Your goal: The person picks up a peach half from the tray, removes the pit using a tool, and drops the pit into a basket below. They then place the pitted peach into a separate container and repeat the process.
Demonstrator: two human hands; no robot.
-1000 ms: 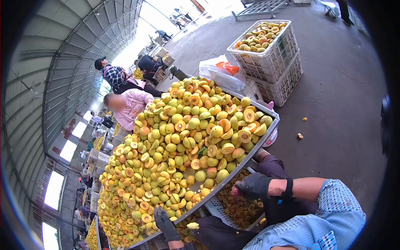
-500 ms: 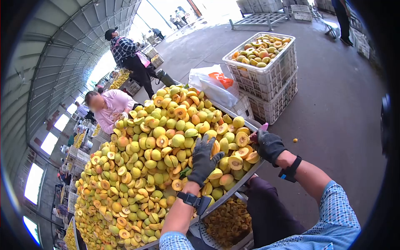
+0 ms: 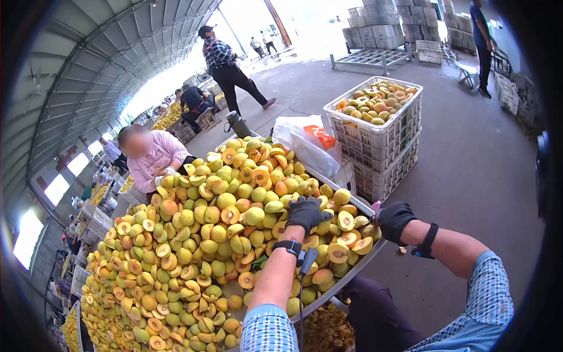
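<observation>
Yellow peaches [image 3: 226,200], many cut in half with stones showing, lie heaped on a metal-edged table [image 3: 346,280]. In its black glove, my left hand [image 3: 306,215] reaches into the near right side of the heap. Its fingers curl down over a peach that they mostly hide. My right hand [image 3: 396,223], also in a black glove, is closed beside the table's right corner. A small tool with a pink end [image 3: 376,206] pokes out of that fist; the rest of it is hidden. Halved peaches [image 3: 338,253] lie between my hands.
Two stacked crates [image 3: 375,141] stand beyond the table, the upper one full of peaches. A white plastic bag [image 3: 305,139] and a dark flask [image 3: 238,124] are at the far edge. A person in pink [image 3: 153,158] works on the left. Below is a container of dark scraps [image 3: 328,328].
The view has shifted, showing more of the hall. My left hand's fingers, spread over the peaches before, are now curled in. A person in a checked shirt has turned and stepped.
</observation>
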